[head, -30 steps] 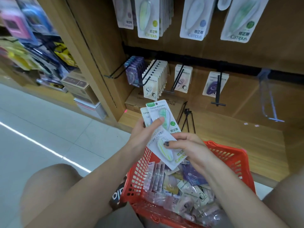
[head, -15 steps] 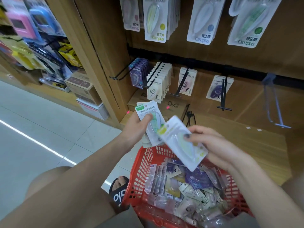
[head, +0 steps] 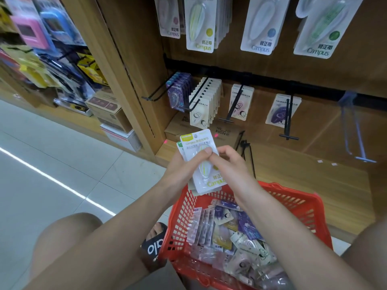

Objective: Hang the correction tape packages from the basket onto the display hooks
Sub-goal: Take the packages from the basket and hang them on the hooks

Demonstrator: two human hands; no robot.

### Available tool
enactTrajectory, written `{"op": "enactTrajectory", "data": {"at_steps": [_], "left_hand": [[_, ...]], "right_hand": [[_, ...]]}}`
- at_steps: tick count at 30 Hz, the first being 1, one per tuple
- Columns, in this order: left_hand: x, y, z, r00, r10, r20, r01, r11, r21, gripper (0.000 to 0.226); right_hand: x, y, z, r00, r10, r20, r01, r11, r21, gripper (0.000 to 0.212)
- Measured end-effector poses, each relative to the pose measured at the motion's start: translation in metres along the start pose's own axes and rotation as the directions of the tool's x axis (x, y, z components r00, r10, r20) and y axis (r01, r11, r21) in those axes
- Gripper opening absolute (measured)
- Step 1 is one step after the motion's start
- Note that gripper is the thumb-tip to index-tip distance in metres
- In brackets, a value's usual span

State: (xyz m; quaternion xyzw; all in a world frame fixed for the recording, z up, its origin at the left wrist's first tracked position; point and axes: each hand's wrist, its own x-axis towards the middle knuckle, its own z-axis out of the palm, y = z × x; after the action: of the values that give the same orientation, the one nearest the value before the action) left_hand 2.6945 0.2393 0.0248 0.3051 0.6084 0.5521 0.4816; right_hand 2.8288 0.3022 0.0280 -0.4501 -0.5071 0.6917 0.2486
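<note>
we hold a small stack of packs [head: 202, 164] above the basket [head: 301, 204], both hands on it. left hand [head: 182, 170] has its grip clamped on the stack, thumb across the front pack's blister. right hand [head: 230, 164] pinches the same front pack from the right edge, fingers curled on it.

handling, as we judge it: packs are light, thin card w/ a clear plastic blister, stiff enough to hold flat but slick, so a stack can fan or slide. best to take hold by the card edges or upper part, leaving the hang hole near the top free for the hook. blister could dent if squeezed hard.

many more packs [head: 230, 233] lie jumbled in the red basket, purple, cream & clear ones mixed.

room: wooden shop display w/ a black rail & hooks. lower row holds a purple set [head: 178, 93], a full cream set [head: 204, 103], then two near-empty hooks w/ a pack each [head: 240, 101] [head: 282, 109]. a bare hook [head: 356, 132] sits at far right. bigger campus packs [head: 201, 24] hang above. wooden base shelf [head: 303, 185] behind the basket, pale tiled floor [head: 52, 174] on the left.
</note>
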Motion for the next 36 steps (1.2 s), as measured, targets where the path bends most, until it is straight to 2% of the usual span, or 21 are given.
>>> {"op": "enactTrajectory", "data": {"at_steps": [4,6,8,10,11,13,15,18,20,23,26,30,32,36], "left_hand": [[-0.003,0.009,-0.013,0.999,-0.052,0.003,0.052,0.995,-0.083,0.035],[-0.002,0.014,-0.02,0.996,-0.087,-0.017,0.086,0.993,-0.081,0.033],[0.0,0.016,-0.026,0.994,-0.102,-0.028,0.1,0.992,-0.079,0.031],[0.002,0.017,-0.03,0.992,-0.118,-0.048,0.113,0.989,-0.098,0.038],[0.004,0.018,-0.031,0.991,-0.125,-0.05,0.119,0.987,-0.104,0.041],[0.007,0.02,-0.036,0.991,-0.125,-0.049,0.119,0.988,-0.098,0.045],[0.009,0.023,-0.046,0.989,-0.142,-0.053,0.135,0.985,-0.11,0.055],[0.011,0.026,-0.058,0.989,-0.147,-0.037,0.14,0.981,-0.136,0.068],[0.01,0.025,-0.057,0.989,-0.141,-0.042,0.134,0.981,-0.142,0.072],[0.01,0.02,-0.045,0.992,-0.125,-0.026,0.12,0.982,-0.147,0.072],[0.014,0.017,-0.029,0.986,-0.165,0.039,0.169,0.972,-0.166,0.068],[0.017,0.008,-0.001,0.948,-0.219,0.232,0.272,0.935,-0.228,0.041],[0.018,0.001,0.016,0.937,-0.242,0.253,0.299,0.928,-0.221,0.047],[0.023,-0.006,0.045,0.944,-0.259,0.206,0.302,0.928,-0.217,0.061]], "right_hand": [[0.001,-0.005,-0.006,0.977,0.032,0.21,-0.058,0.991,0.117,0.021],[0.003,-0.008,-0.006,0.967,0.048,0.252,-0.108,0.967,0.231,0.027],[0.008,-0.007,-0.002,0.982,0.08,0.17,-0.128,0.947,0.293,0.027],[0.013,-0.008,0.004,0.987,0.129,0.096,-0.152,0.947,0.283,0.022],[0.014,-0.008,0.007,0.983,0.154,0.1,-0.177,0.94,0.291,0.026],[0.015,-0.009,0.014,0.962,0.191,0.196,-0.243,0.927,0.287,0.036],[0.018,-0.011,0.021,0.948,0.191,0.254,-0.258,0.929,0.265,0.033],[0.023,-0.01,0.031,0.967,0.18,0.182,-0.223,0.942,0.253,0.022],[0.026,-0.005,0.035,0.974,0.182,0.131,-0.208,0.953,0.222,0.023],[0.026,0.001,0.029,0.98,0.184,0.072,-0.196,0.958,0.21,0.025],[0.022,0.005,0.007,0.976,0.197,0.087,-0.214,0.937,0.276,0.027],[0.012,0.01,-0.027,0.962,0.217,0.166,-0.261,0.911,0.318,0.032],[0.006,0.013,-0.043,0.958,0.21,0.194,-0.267,0.9,0.345,0.033],[-0.007,0.022,-0.071,0.975,0.178,0.136,-0.222,0.848,0.481,0.036]]}}
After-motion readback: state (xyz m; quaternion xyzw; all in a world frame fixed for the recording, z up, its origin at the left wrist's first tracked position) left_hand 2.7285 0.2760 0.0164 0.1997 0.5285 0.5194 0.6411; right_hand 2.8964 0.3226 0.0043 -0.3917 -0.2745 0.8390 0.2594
